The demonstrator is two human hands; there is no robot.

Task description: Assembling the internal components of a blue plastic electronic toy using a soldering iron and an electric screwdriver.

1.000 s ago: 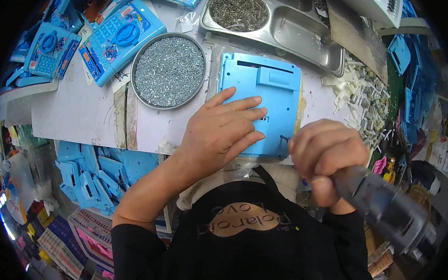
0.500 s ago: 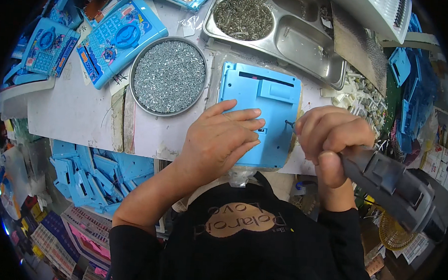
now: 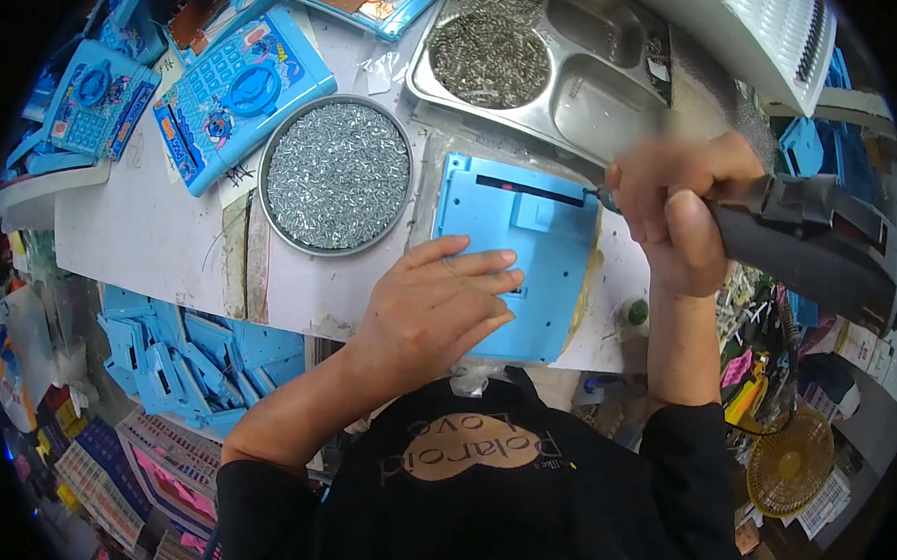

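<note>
A light blue plastic casing (image 3: 541, 259) lies flat on the table in front of me, its long slot at the far end. My left hand (image 3: 441, 298) rests on the casing's left side, fingers spread and stretched out. In my right hand (image 3: 677, 205) is a dark electric screwdriver (image 3: 791, 230), gripped with the fingers wrapped round it. Its tip meets the casing near the far right corner; the contact point is small and partly hidden by my fingers. To the left of the casing stands a round metal dish (image 3: 339, 175) full of small silver screws.
A steel compartment tray (image 3: 599, 98) with small metal parts sits at the back. Blue toy cash registers (image 3: 238, 101) stand at the far left. Loose blue panels (image 3: 180, 358) fill a box below the table's left edge. A yellow fan (image 3: 791, 463) is at the lower right.
My right hand has carried the screwdriver away from me, from the casing's right middle to its far right corner. My left hand stays on the casing; the whole view has shifted slightly.
</note>
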